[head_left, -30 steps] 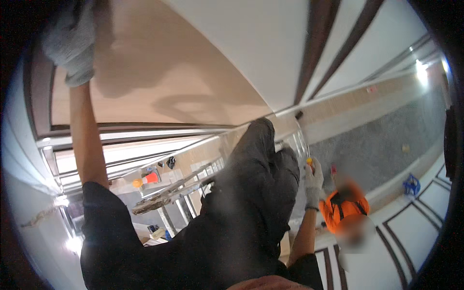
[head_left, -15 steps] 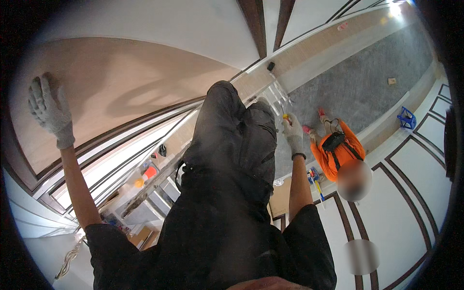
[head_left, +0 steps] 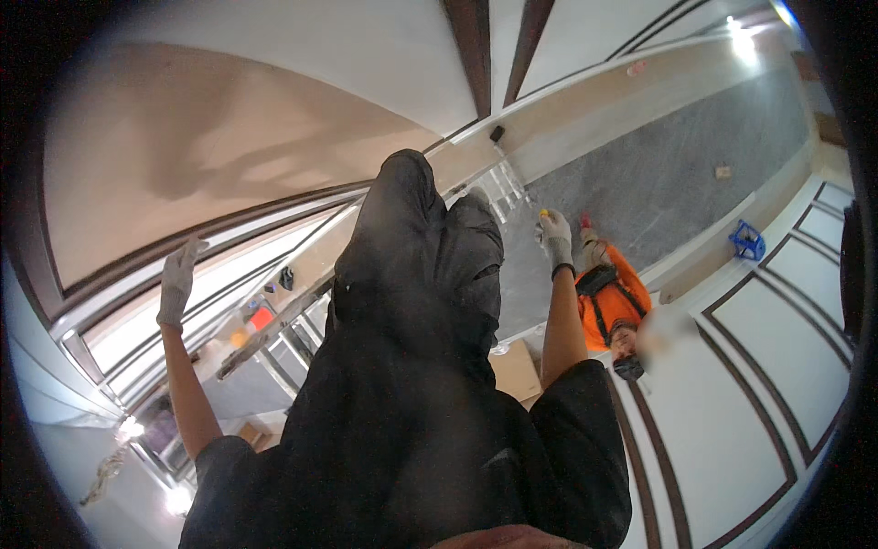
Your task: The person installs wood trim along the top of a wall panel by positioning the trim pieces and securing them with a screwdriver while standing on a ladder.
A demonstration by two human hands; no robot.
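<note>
panel (head_left: 247, 137): up-left of both hands, long axis slanting up rightward
nearer: left hand (head_left: 177, 279), over panel's lower trim (head_left: 110, 276); touching or apart, can't tell
left grip: fingers straight, together, nothing seen held
right hand (head_left: 556, 242): well apart from panel, closed around yellow item (head_left: 546, 213)
item axis: can't tell, mostly hidden

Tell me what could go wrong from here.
The small yellow object in the right hand could slip from the gloved fingers and drop to the grey floor, perhaps near the co-worker in orange.
The left hand is open beside the dark frame, with no visible grip on it, so it might give little support if balance is lost.
</note>
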